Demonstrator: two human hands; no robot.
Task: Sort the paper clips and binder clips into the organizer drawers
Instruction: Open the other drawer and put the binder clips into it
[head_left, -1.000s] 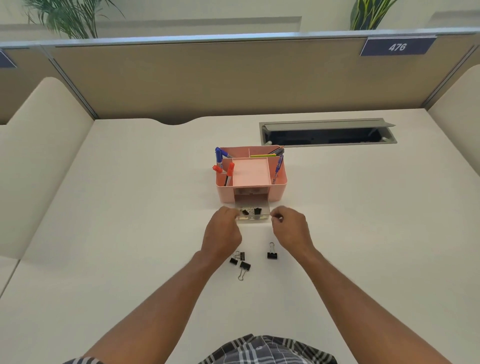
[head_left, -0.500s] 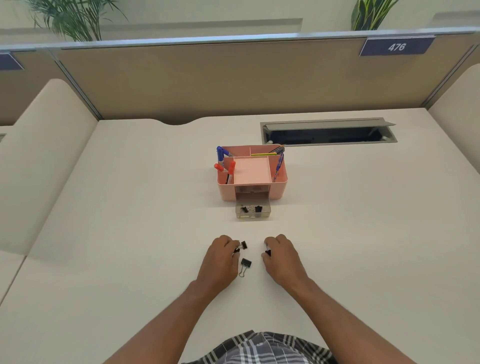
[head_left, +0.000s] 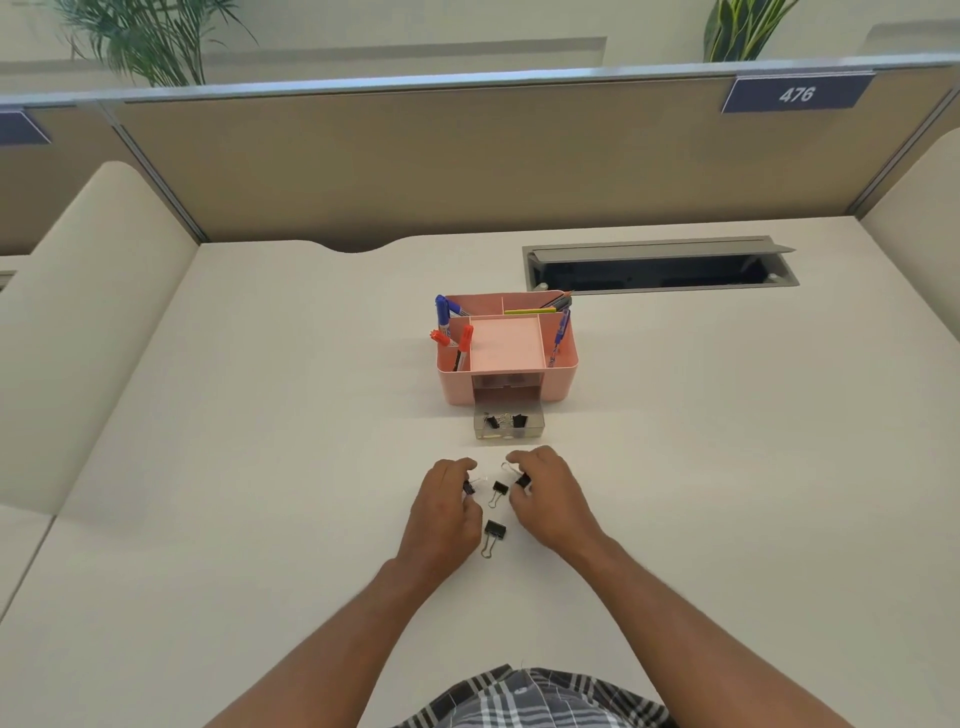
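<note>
A pink desk organizer (head_left: 452, 387) stands mid-desk with its clear drawer (head_left: 509, 432) pulled out toward me; a few black binder clips lie in it. Just in front of the drawer, my left hand (head_left: 447, 512) pinches a black binder clip (head_left: 469, 487) and my right hand (head_left: 548, 499) pinches another binder clip (head_left: 522, 480). Two more black binder clips lie on the desk between my hands, one (head_left: 498, 491) near the fingertips and one (head_left: 493, 534) closer to me.
Blue and red markers (head_left: 442, 312), pens and pencils stick out of the organizer's top compartments. An open cable tray (head_left: 660, 265) is set into the desk at the back right. A beige partition (head_left: 467, 166) closes off the far edge.
Both hands came back from the drawer to the loose clips on the desk, closed on one clip each, and now lift them slightly forward.
</note>
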